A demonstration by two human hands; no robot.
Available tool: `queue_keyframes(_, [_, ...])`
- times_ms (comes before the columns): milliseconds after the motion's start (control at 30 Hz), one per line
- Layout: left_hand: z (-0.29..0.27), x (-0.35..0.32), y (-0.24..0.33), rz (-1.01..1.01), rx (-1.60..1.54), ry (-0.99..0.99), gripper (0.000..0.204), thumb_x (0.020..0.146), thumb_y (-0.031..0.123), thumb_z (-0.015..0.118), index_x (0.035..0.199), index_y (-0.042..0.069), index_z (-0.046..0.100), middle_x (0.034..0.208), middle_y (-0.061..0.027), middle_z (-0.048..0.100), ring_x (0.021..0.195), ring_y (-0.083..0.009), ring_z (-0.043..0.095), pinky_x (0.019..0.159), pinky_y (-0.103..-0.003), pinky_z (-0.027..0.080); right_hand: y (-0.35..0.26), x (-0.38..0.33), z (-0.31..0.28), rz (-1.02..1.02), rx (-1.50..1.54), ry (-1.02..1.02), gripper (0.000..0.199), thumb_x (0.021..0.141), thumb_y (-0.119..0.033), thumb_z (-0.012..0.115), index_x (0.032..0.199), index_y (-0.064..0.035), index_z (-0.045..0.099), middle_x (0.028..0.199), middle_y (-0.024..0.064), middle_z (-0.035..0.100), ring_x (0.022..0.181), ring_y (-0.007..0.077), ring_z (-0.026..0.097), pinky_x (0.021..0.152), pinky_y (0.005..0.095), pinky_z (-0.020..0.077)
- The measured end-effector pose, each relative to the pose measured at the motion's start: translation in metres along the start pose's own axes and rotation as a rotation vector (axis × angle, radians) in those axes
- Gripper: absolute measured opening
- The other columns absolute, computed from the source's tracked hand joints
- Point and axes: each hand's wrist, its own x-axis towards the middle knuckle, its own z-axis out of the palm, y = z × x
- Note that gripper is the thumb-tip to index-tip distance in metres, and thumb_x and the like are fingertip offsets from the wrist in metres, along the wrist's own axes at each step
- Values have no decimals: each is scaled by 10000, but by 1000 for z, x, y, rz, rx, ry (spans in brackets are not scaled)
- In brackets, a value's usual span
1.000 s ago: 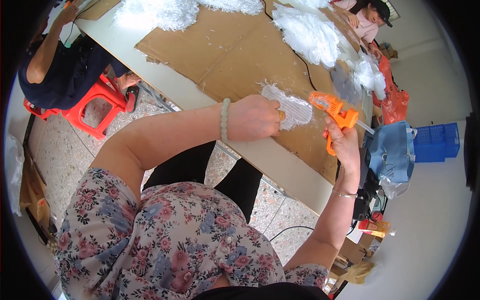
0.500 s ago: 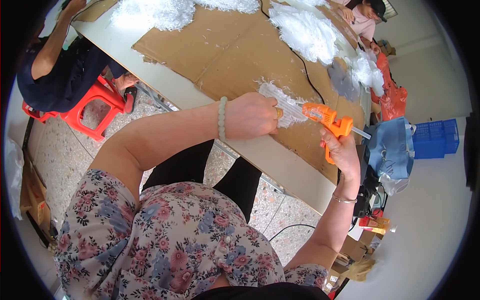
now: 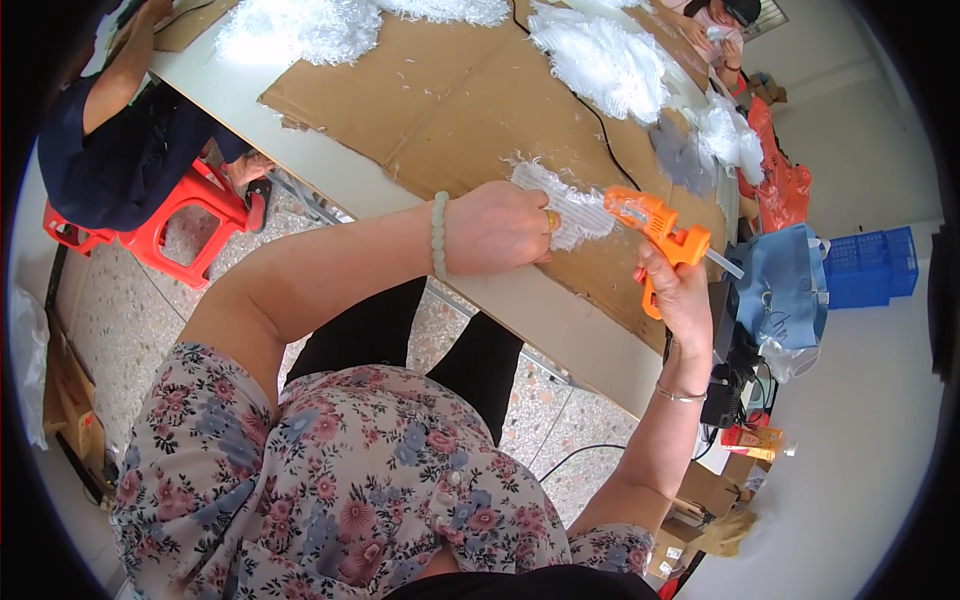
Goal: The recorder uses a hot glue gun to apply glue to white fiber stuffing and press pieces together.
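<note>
My right hand (image 3: 680,295) is wrapped round the handle of an orange hot glue gun (image 3: 655,222), with a pale glue stick (image 3: 724,263) poking out of its back end. The gun's front end is beside the right edge of a white ribbed, fringed piece of material (image 3: 570,205) lying over the cardboard. At that piece's left edge my left hand (image 3: 495,228) is closed, its fingers curled under and partly hidden. A yellow ring shows on one finger, and a pale bead bracelet circles the wrist.
Brown cardboard (image 3: 450,120) covers much of the white table (image 3: 590,350). White fringed heaps (image 3: 600,65) and a black cord (image 3: 605,130) lie on it. A person (image 3: 120,150) sits on a red stool (image 3: 185,220) at left; another person (image 3: 720,30) works far right, beyond a blue bag (image 3: 785,285).
The glue gun's front end has tilted up and away from the white piece. My left hand has hardly moved. The far-right person's hand has risen.
</note>
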Motion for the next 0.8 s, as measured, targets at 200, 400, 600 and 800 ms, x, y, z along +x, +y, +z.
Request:
queue_keyframes(200, [2, 0, 0, 14, -28, 67, 224, 694, 218, 699, 695, 13, 607, 684, -39, 538, 705, -184, 537, 552, -307, 474, 17, 2, -6, 61, -167, 27, 335, 871, -249, 651, 1084, -8, 555, 794, -1, 547, 657, 94, 520, 612, 232, 429])
queue_keyframes(400, [1, 0, 0, 8, -20, 35, 212, 719, 233, 678, 681, 29, 633, 700, -34, 566, 739, -185, 550, 569, -314, 486, 10, -7, -6, 96, -99, 5, 312, 877, -251, 639, 1065, -15, 558, 790, 0, 551, 655, 91, 528, 602, 229, 430])
queue_keyframes(600, [2, 1, 0, 7, -14, 61, 226, 698, 220, 697, 697, 13, 605, 673, -38, 536, 698, -186, 538, 549, -313, 471, 12, 3, -6, 33, -102, 54, 267, 881, -259, 633, 1002, -31, 566, 780, -4, 550, 640, 86, 528, 579, 230, 419])
queue_keyframes(800, [1, 2, 0, -8, 12, -5, 215, 752, 253, 650, 629, 77, 661, 749, -18, 599, 775, -180, 561, 588, -301, 506, 21, -9, -17, 97, -178, 37, 294, 875, -252, 645, 1041, -30, 549, 760, -12, 530, 636, 88, 523, 589, 230, 431])
